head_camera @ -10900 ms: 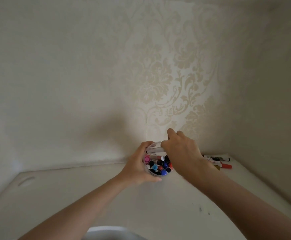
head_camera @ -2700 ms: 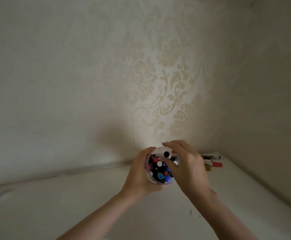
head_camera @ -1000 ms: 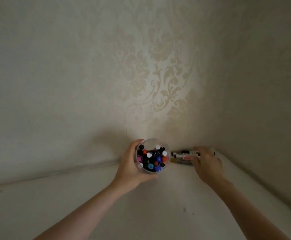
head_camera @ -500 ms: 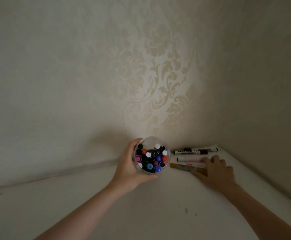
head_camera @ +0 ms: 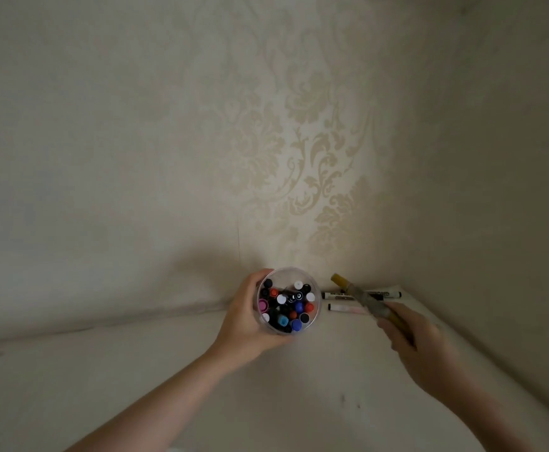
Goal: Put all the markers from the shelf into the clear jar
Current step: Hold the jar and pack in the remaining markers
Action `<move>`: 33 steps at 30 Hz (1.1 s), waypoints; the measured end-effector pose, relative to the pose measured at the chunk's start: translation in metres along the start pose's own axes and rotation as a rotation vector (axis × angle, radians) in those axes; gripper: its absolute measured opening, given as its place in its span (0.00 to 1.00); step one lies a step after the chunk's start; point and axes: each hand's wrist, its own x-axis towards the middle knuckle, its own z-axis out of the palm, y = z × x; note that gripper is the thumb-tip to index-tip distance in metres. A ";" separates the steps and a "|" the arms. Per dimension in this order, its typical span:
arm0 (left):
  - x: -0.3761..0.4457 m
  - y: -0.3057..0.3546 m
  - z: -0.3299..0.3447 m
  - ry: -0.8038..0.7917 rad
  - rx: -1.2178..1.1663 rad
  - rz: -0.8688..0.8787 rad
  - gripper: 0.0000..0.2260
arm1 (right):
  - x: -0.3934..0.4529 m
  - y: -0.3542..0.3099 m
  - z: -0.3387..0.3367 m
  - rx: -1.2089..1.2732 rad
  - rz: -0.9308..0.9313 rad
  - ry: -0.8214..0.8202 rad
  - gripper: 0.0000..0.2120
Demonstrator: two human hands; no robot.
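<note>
The clear jar [head_camera: 287,278] stands on the white shelf, packed with several markers whose coloured caps point up. My left hand [head_camera: 245,324] wraps around its left side. To the right, my right hand [head_camera: 421,344] holds a gold-capped marker [head_camera: 361,296] lifted off the shelf, its cap end pointing up and left toward the jar. Behind it, a black-capped marker [head_camera: 385,293] and a pale pink marker [head_camera: 345,308] lie on the shelf near the back right corner.
The white shelf [head_camera: 136,380] runs left and toward me. Patterned wallpaper [head_camera: 299,158] covers the back wall. A plain side wall [head_camera: 501,207] closes the right side, forming a corner behind the lying markers.
My right hand has closed on the gold-capped marker and raised it off the shelf, tilting it toward the jar. The left hand and the jar have stayed put.
</note>
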 end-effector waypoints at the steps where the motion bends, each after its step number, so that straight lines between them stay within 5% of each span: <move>1: 0.000 0.001 0.000 -0.001 -0.011 -0.007 0.43 | -0.007 -0.017 -0.015 0.040 -0.058 0.042 0.09; 5: 0.002 0.004 0.002 -0.004 -0.005 0.008 0.42 | -0.016 -0.071 -0.042 -0.017 -0.260 0.020 0.10; 12: -0.002 0.008 0.004 0.032 0.016 0.051 0.39 | 0.012 -0.096 -0.004 -0.216 -0.121 -0.070 0.10; 17: -0.001 0.009 0.006 0.039 0.028 0.079 0.40 | 0.038 -0.116 0.026 -0.284 -0.103 0.006 0.09; 26: 0.006 0.001 0.003 0.060 -0.006 0.058 0.42 | 0.041 -0.142 0.033 -0.306 -0.383 0.122 0.07; 33: 0.001 0.002 0.001 0.021 0.006 0.068 0.42 | 0.040 -0.146 0.022 -0.395 -0.181 0.012 0.09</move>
